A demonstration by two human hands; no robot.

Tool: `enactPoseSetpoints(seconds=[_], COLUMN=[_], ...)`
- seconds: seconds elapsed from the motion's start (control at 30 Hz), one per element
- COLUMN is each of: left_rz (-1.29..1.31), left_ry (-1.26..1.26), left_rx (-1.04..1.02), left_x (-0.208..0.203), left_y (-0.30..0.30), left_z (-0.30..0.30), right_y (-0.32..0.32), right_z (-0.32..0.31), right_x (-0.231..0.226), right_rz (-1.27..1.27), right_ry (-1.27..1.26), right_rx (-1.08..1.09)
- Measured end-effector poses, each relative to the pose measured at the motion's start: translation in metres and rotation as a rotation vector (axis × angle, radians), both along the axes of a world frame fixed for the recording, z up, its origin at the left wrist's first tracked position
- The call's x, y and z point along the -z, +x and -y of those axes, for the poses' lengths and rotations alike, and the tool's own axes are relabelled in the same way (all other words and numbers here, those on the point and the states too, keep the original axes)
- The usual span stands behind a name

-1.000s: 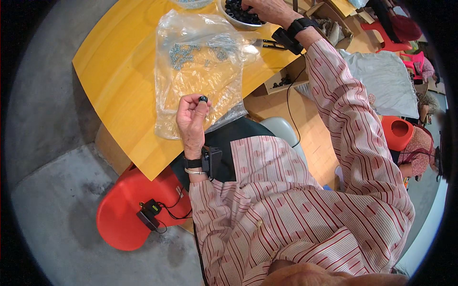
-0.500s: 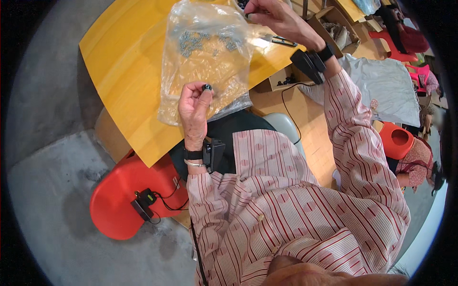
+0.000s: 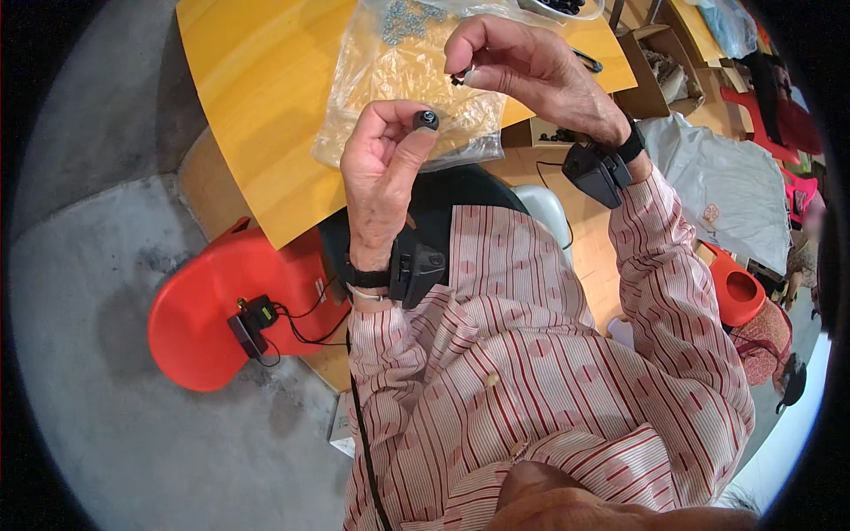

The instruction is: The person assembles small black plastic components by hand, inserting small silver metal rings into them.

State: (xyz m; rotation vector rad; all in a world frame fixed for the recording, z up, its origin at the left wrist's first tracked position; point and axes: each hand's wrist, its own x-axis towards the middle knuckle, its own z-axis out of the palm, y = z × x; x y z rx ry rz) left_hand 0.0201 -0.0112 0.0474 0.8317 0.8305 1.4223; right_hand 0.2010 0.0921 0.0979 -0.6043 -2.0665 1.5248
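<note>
My left hand [image 3: 381, 173] pinches a small round black plastic part [image 3: 426, 119] with a metal piece in its centre, between thumb and forefinger. Close by on the right, my right hand [image 3: 544, 78] is closed on a small dark piece [image 3: 459, 76] whose kind I cannot make out. The two hands are apart, raised over a clear plastic bag [image 3: 350, 102] that lies on the yellow table [image 3: 252, 97]. Small silvery metal pieces [image 3: 407, 19] are heaped on or in the bag at its far side.
Beyond my right hand, a white bowl [image 3: 584, 12] holds black parts. A dark slim tool [image 3: 586, 60] lies near the table's right edge. Open cardboard boxes [image 3: 660, 66] and a white sack [image 3: 722, 177] stand to the right. A red chair [image 3: 199, 310] bearing a cabled device is at the left.
My right hand has come back from the white bowl toward my left hand, a small dark piece now at its fingertips. My left hand has risen slightly, still holding the black part.
</note>
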Motion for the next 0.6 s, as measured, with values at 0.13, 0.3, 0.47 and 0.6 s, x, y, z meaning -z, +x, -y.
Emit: enactPoseSetpoints(seconds=[0.13, 0.3, 0.47, 0.6], left_rz=[-0.003, -0.020, -0.018, -0.018], left_ry=[0.022, 0.054, 0.047, 0.042], left_rx=[0.003, 0.001, 0.017, 0.018], left_x=[-0.007, -0.007, -0.008, -0.009], left_y=[-0.001, -0.001, -0.001, 0.000], left_z=[0.004, 0.005, 0.006, 0.006], right_y=[-0.006, -0.010, -0.015, -0.017], right_z=[0.008, 0.014, 0.015, 0.015], right_x=[-0.001, -0.008, -0.014, -0.019], right_rz=[-0.022, 0.058, 0.040, 0.036], right_ry=[-0.042, 0.074, 0.188, 0.326], right_rx=[-0.002, 0.002, -0.035, -0.062])
